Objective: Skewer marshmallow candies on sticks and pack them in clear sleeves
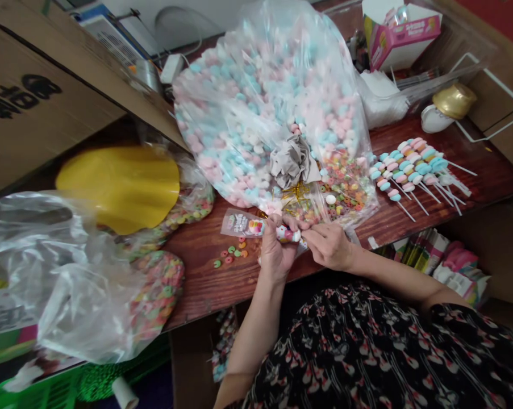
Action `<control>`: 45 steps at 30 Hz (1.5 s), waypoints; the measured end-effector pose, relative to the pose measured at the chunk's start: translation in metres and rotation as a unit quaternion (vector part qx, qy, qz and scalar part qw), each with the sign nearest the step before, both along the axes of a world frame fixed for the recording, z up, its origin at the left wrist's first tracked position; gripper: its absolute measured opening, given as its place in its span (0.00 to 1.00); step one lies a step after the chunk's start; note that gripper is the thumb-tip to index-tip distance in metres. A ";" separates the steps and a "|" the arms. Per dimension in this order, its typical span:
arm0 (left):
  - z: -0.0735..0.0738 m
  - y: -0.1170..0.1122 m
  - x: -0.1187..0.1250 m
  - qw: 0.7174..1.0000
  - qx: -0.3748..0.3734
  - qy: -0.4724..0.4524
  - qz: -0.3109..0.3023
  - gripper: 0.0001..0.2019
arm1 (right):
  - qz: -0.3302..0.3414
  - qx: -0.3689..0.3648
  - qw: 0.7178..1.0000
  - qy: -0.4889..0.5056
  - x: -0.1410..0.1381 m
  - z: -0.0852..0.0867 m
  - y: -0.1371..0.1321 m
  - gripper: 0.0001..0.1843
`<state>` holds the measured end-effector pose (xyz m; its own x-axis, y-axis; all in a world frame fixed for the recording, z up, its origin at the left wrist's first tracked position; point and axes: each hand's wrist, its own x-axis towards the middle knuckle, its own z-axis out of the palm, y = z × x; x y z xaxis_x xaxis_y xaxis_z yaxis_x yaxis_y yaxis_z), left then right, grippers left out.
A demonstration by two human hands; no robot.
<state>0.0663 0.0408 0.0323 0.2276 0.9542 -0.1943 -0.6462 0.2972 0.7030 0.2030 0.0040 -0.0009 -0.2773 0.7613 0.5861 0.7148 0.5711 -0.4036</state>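
Note:
My left hand is closed around a marshmallow skewer in a clear printed wrapper. The wrapper's flat end sticks out to the left, and colored candy shows between my hands. At the skewer's right end, the fingers of my right hand are pinched together; the exact part between them is hidden. Loose cereal rings lie on the wooden table to the left. Just beyond my hands, gold twist ties rest by a clear bag of cereal rings.
A huge clear bag of pastel marshmallows fills the back. Finished marshmallow skewers are piled at right, near a gold-topped cup. Left stand a yellow round sheet, a crumpled plastic bag and a cardboard box.

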 end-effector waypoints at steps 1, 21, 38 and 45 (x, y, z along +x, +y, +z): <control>0.000 0.000 0.000 1.000 0.001 -0.003 0.003 0.21 | 0.008 -0.011 1.000 0.008 0.000 0.002 0.002 0.11; 0.002 -0.003 -0.013 0.999 0.008 0.017 -0.027 0.24 | 0.135 -0.407 0.835 0.344 0.009 0.017 -0.003 0.17; -0.003 -0.007 -0.006 0.999 -0.047 0.012 -0.018 0.24 | 0.084 -0.227 0.956 0.167 0.008 0.017 -0.015 0.13; 0.008 0.004 -0.031 0.995 0.031 -0.002 0.090 0.24 | 0.067 -0.195 0.964 0.168 0.017 0.014 -0.016 0.10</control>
